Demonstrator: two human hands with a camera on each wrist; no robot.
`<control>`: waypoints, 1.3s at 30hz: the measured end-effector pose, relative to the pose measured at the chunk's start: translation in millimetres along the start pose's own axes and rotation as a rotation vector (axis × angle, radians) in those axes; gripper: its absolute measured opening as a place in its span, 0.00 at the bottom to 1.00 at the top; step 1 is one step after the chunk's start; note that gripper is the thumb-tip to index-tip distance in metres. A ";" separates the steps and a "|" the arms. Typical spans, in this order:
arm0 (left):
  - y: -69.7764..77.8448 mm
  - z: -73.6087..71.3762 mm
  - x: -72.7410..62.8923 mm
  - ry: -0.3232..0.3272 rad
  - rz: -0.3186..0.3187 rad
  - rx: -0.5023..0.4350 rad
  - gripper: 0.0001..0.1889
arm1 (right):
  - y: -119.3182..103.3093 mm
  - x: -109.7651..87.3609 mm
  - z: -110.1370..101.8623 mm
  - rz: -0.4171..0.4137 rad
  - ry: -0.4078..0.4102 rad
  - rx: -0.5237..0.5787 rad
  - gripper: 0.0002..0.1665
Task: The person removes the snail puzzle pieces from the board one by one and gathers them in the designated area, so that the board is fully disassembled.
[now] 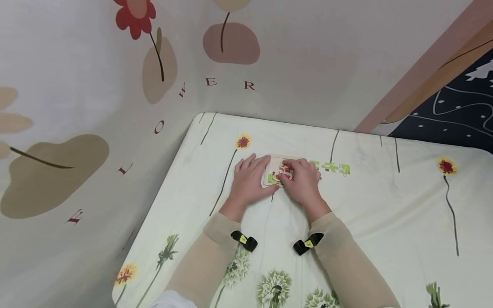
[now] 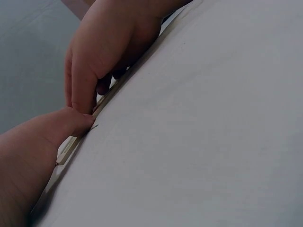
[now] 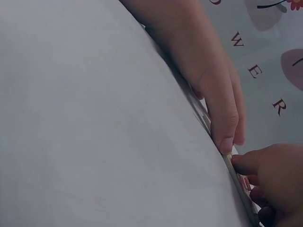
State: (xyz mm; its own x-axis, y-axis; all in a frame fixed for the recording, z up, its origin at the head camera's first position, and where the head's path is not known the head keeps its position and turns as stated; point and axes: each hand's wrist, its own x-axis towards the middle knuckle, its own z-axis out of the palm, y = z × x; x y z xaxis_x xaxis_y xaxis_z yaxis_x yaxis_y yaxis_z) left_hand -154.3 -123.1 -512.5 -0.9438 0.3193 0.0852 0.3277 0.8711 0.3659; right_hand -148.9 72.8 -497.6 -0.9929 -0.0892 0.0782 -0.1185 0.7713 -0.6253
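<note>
A small wooden puzzle board (image 1: 272,164) lies on the table, with red, white and green picture pieces in its lower part. My left hand (image 1: 249,180) rests at the board's left side, fingers extended and thumb along the near edge. Over the board, my right hand (image 1: 303,179) has its thumb and index finger bent about a red-and-white puzzle piece (image 1: 284,172). Its other fingers hide the board's right part. Both wrist views show the hands low at the board's thin edge (image 2: 68,150); the piece's outline is mostly covered there.
Several loose green puzzle pieces (image 1: 330,167) lie in a row to the right of the board. The table (image 1: 385,205) has a white flower-print cloth. Behind and to the left hangs a printed curtain (image 1: 300,81) with letters and flowers.
</note>
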 end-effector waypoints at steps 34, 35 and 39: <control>2.1 -2.9 -1.0 -0.017 -0.010 0.006 0.50 | 12.3 -10.0 6.5 -0.261 0.184 0.062 0.30; 2.6 -2.4 -0.6 -0.017 -0.008 0.003 0.50 | 13.5 -10.7 5.5 -0.265 0.192 0.084 0.31; 2.4 -5.4 -2.2 -0.023 -0.009 0.001 0.50 | 15.6 -13.8 0.9 -0.266 0.216 0.179 0.33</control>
State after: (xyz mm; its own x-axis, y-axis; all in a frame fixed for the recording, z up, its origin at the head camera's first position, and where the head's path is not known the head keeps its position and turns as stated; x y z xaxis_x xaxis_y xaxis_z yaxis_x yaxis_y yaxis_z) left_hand -151.7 -123.7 -506.8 -0.9454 0.3203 0.0608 0.3197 0.8742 0.3654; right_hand -137.0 85.5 -509.1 -0.9059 -0.1216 0.4057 -0.3895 0.6156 -0.6851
